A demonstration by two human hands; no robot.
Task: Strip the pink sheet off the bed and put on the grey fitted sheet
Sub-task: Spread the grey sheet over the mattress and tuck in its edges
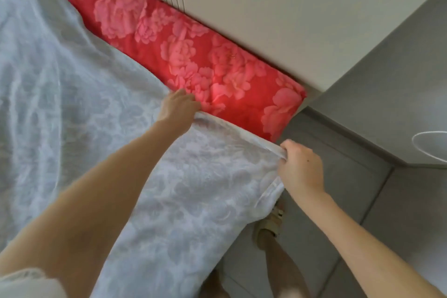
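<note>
Soft, even daylight, faint shadows, slight motion blur, wide-angle bending at the edges.

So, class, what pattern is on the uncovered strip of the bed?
The strip is red with big pink flowers; head view.

Both arms are bare and extended. The left forearm point(116, 176) enters from 7 o'clock and runs toward 1 o'clock, its wrist nearly straight. The left hand point(180, 106) sits just off centre toward 10 o'clock, back uppermost, fingers curled down over the hem of the grey fitted sheet point(217, 176). The right forearm point(358, 237) enters from 4 o'clock and points toward 10 o'clock. The right hand point(300, 164), at 4 o'clock of the left hand, is clenched in a fist on the bunched hem. The hands are apart, with the hem stretched between them.
</note>
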